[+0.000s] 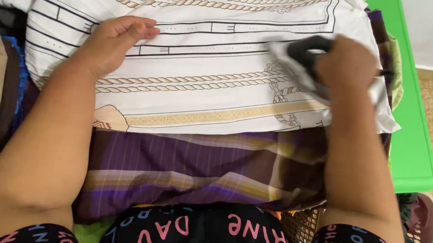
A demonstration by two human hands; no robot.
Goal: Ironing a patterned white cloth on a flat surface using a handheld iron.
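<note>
White rope-print cloth [206, 74] | left hand [114, 43] flat, grip wide | right hand [345, 63] grip holding iron [301, 54]

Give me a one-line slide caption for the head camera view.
Left hand flat on a white rope-patterned cloth while the right hand grips a blurred iron on it.

**Colours and patterns on the green table**

The white cloth [208, 63] carries tan rope chains, gold bands and thin black lines. Under it, toward the near edge, a purple cloth [186, 168] shows cream and violet stripes. The table [412, 151] is bright green. The iron [301, 54] is dark grey.
</note>
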